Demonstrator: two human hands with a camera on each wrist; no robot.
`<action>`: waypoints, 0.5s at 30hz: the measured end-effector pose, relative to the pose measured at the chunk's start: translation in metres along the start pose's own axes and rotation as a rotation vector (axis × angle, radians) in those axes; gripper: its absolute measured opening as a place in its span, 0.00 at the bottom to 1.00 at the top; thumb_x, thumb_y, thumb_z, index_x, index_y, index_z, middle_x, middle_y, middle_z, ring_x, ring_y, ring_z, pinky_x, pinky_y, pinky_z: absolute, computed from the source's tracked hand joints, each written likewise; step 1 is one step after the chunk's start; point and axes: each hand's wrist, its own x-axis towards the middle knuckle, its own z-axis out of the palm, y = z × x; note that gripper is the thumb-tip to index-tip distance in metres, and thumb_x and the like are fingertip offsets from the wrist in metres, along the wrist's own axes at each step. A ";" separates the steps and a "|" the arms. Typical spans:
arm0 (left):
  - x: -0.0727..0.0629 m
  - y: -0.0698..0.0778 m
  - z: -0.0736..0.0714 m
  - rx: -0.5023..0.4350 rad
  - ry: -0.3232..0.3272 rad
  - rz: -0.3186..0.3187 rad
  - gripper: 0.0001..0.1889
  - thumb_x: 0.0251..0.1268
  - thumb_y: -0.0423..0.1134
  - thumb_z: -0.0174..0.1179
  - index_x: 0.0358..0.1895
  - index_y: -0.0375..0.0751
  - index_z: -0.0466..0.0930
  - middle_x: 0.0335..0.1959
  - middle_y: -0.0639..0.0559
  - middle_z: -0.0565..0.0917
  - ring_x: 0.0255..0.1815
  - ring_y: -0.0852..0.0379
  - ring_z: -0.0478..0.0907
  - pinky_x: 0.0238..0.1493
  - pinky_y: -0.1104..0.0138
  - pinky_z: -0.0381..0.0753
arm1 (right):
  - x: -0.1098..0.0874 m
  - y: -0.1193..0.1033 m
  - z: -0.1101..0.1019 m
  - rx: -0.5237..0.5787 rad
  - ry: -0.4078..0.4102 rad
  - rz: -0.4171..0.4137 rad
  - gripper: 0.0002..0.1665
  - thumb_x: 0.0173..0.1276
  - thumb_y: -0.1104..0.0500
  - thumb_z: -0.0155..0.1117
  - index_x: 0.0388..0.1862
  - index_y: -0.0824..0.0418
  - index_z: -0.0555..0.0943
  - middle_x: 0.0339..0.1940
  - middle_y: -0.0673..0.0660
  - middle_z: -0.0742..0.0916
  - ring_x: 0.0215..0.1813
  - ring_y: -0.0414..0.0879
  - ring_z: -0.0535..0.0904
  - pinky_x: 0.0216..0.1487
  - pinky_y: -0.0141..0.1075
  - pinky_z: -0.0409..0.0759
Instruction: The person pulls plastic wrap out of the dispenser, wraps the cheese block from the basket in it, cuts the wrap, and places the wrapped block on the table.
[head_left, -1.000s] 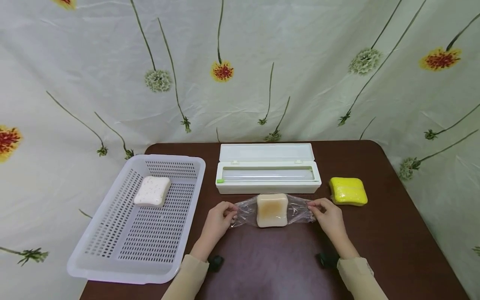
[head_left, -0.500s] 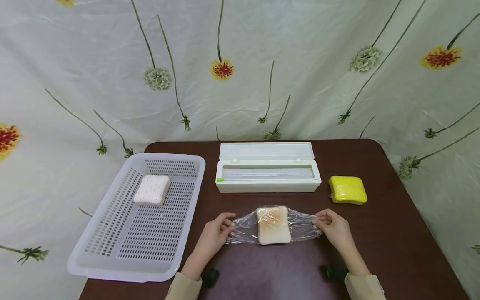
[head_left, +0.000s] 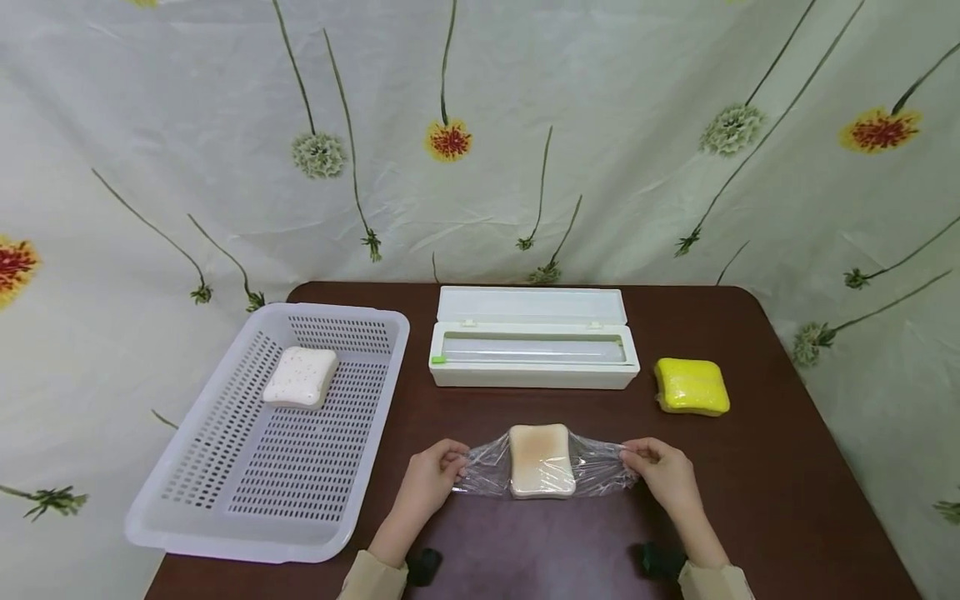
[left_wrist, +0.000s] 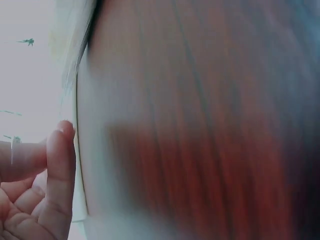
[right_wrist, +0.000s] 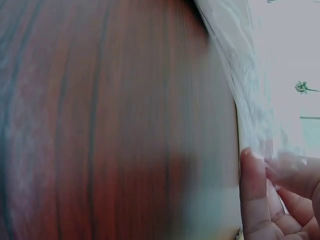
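Note:
A toast-shaped block, cream with a browned middle, sits wrapped in clear plastic wrap between my hands. The wrap stretches out from it on both sides. My left hand pinches the left end of the wrap between thumb and fingers. At the other end, my right hand pinches the gathered film. In the right wrist view, crinkled film runs up from the thumb and fingertips. The left wrist view has the left thumb against the fingers, with wood grain blurred beside them.
Behind the hands stands a white wrap dispenser with its lid raised and a roll inside. A yellow wrapped block lies to the right. On the left, a white perforated basket holds a speckled white block. A flowered curtain hangs behind the table.
Both hands have come nearer to me, away from the dispenser, bringing the wrapped toast block with them. It first showed a different tilt. The grips on the wrap's ends persist.

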 end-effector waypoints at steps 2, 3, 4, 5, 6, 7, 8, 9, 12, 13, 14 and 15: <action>0.000 0.001 0.002 -0.015 0.015 0.006 0.05 0.63 0.26 0.62 0.40 0.35 0.84 0.29 0.48 0.86 0.26 0.63 0.80 0.27 0.74 0.79 | -0.001 -0.001 0.001 0.003 0.014 -0.004 0.12 0.66 0.60 0.68 0.44 0.67 0.85 0.31 0.56 0.89 0.28 0.35 0.81 0.30 0.27 0.76; 0.000 0.002 0.003 -0.019 0.020 0.007 0.05 0.63 0.26 0.62 0.41 0.35 0.84 0.29 0.48 0.86 0.26 0.63 0.80 0.26 0.74 0.79 | -0.001 -0.002 0.002 0.006 0.021 -0.006 0.12 0.67 0.60 0.68 0.44 0.67 0.85 0.32 0.56 0.89 0.29 0.35 0.81 0.30 0.27 0.76; 0.000 0.003 0.003 -0.016 0.026 0.019 0.05 0.64 0.26 0.62 0.41 0.35 0.84 0.29 0.49 0.86 0.25 0.63 0.80 0.26 0.74 0.79 | -0.001 -0.003 0.003 0.007 0.029 -0.009 0.12 0.67 0.60 0.68 0.45 0.67 0.84 0.33 0.57 0.89 0.29 0.35 0.81 0.30 0.27 0.76; 0.000 0.004 0.004 -0.022 0.030 0.015 0.05 0.64 0.27 0.62 0.41 0.35 0.84 0.29 0.49 0.86 0.25 0.63 0.80 0.26 0.74 0.78 | -0.002 -0.005 0.004 0.009 0.040 -0.015 0.12 0.67 0.59 0.68 0.45 0.67 0.84 0.34 0.58 0.89 0.29 0.34 0.80 0.30 0.26 0.76; 0.000 0.005 0.004 -0.024 0.034 0.017 0.06 0.64 0.28 0.62 0.42 0.36 0.84 0.29 0.49 0.86 0.25 0.63 0.80 0.26 0.74 0.78 | -0.003 -0.007 0.004 0.009 0.050 -0.019 0.12 0.67 0.59 0.67 0.45 0.66 0.84 0.36 0.59 0.89 0.30 0.34 0.79 0.30 0.26 0.76; 0.000 0.006 0.004 -0.021 0.037 0.018 0.06 0.64 0.28 0.62 0.43 0.36 0.84 0.29 0.50 0.86 0.26 0.63 0.80 0.26 0.74 0.78 | -0.004 -0.010 0.005 0.016 0.059 -0.025 0.12 0.67 0.59 0.67 0.46 0.66 0.84 0.37 0.60 0.89 0.30 0.33 0.79 0.30 0.26 0.75; 0.000 0.007 0.005 -0.017 0.043 0.020 0.06 0.65 0.29 0.62 0.43 0.37 0.84 0.29 0.50 0.86 0.26 0.63 0.80 0.27 0.74 0.78 | -0.005 -0.012 0.005 0.029 0.066 -0.034 0.13 0.68 0.59 0.67 0.46 0.66 0.84 0.38 0.61 0.89 0.30 0.33 0.78 0.30 0.26 0.76; 0.001 0.008 0.005 -0.010 0.048 0.025 0.07 0.65 0.29 0.62 0.44 0.37 0.84 0.30 0.50 0.86 0.27 0.62 0.81 0.27 0.74 0.78 | -0.006 -0.015 0.006 0.040 0.072 -0.041 0.13 0.68 0.59 0.67 0.47 0.65 0.84 0.39 0.61 0.89 0.30 0.32 0.78 0.30 0.26 0.76; 0.001 0.011 0.005 0.003 0.065 0.038 0.07 0.65 0.29 0.62 0.45 0.37 0.84 0.30 0.50 0.86 0.29 0.61 0.82 0.28 0.73 0.78 | -0.008 -0.024 0.008 0.080 0.086 -0.056 0.12 0.68 0.60 0.67 0.47 0.65 0.84 0.41 0.62 0.88 0.30 0.30 0.78 0.31 0.25 0.77; 0.001 0.011 0.005 0.007 0.070 0.040 0.08 0.64 0.29 0.63 0.45 0.37 0.84 0.31 0.50 0.86 0.29 0.60 0.82 0.28 0.73 0.78 | -0.009 -0.027 0.009 0.094 0.090 -0.064 0.12 0.68 0.60 0.67 0.47 0.65 0.84 0.40 0.62 0.89 0.30 0.29 0.78 0.32 0.25 0.77; 0.001 0.012 0.005 0.009 0.075 0.041 0.08 0.64 0.28 0.63 0.45 0.36 0.84 0.31 0.49 0.86 0.29 0.60 0.82 0.29 0.72 0.79 | -0.010 -0.029 0.010 0.101 0.095 -0.067 0.12 0.68 0.60 0.67 0.46 0.65 0.84 0.40 0.62 0.89 0.30 0.28 0.78 0.32 0.24 0.77; 0.001 0.012 0.005 0.015 0.078 0.045 0.08 0.64 0.28 0.63 0.45 0.36 0.84 0.31 0.49 0.86 0.29 0.60 0.82 0.29 0.72 0.79 | -0.010 -0.031 0.011 0.103 0.100 -0.068 0.11 0.68 0.60 0.67 0.46 0.65 0.84 0.39 0.62 0.89 0.30 0.28 0.78 0.32 0.24 0.77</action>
